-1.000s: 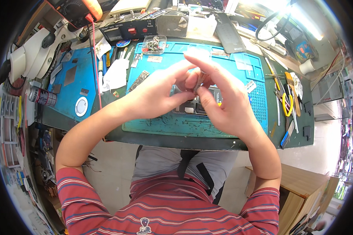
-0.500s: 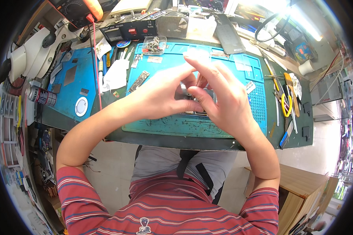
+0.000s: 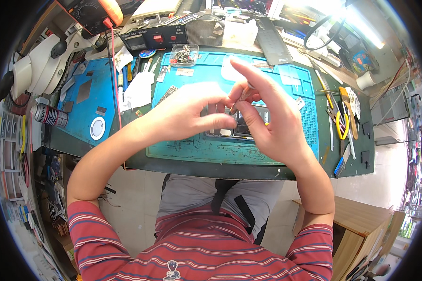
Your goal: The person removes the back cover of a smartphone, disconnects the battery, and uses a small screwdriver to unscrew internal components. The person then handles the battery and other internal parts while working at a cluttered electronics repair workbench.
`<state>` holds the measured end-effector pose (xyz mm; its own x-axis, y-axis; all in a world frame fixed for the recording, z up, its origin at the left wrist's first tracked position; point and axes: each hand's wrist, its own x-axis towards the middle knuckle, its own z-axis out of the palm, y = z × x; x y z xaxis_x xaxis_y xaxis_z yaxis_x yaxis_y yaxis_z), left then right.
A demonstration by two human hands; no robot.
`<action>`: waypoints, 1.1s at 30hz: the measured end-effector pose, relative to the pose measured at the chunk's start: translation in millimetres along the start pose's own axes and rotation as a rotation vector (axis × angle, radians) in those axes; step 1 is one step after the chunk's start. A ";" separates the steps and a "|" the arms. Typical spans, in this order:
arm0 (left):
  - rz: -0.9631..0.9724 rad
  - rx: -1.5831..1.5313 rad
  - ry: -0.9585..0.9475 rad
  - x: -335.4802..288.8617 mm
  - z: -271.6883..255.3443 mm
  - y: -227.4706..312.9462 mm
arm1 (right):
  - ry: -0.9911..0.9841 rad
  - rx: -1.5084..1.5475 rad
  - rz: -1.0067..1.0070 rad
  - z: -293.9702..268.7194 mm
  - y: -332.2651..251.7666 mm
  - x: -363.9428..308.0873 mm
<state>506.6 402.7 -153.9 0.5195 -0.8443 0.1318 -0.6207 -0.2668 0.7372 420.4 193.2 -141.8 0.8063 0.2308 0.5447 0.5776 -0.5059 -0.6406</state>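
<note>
Slim tool (image 3: 241, 99), perhaps a screwdriver, tilts between the hands (image 3: 279, 117).

I get a bright feed. Beyond the teal mat's (image 3: 187, 152) far right corner, a lamp tube (image 3: 368, 28) burns out to white; glare bleaches the left hand (image 3: 187, 111) above the mat. Right of the mat, the floor (image 3: 387, 159) is washed pale; left of it, shelves (image 3: 13, 150) bend toward the black fisheye rim.
</note>
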 end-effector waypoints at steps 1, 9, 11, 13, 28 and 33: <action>0.010 0.041 -0.002 -0.5 0.7 0.5 | 0.009 0.014 0.000 -1.9 -0.4 0.0; -0.108 0.065 0.153 14.3 8.5 -16.5 | 0.270 0.083 -0.027 -4.6 11.4 2.7; -0.102 0.086 0.197 24.5 5.0 -12.3 | 0.309 0.081 -0.010 -6.1 14.4 3.4; 0.015 0.049 0.196 32.2 8.9 -12.2 | 0.338 0.035 -0.038 -6.2 24.3 4.8; 0.224 0.519 0.302 74.4 3.9 -63.3 | -0.061 0.096 -0.005 -5.6 8.4 -3.2; 0.236 0.408 0.325 48.4 -1.2 -46.0 | -0.076 0.083 0.003 -2.2 10.5 -5.5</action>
<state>560.9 374.8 -180.6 0.4535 -0.7334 0.5064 -0.8847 -0.3013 0.3559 421.7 184.8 -150.3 0.8138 0.2935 0.5016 0.5809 -0.4366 -0.6870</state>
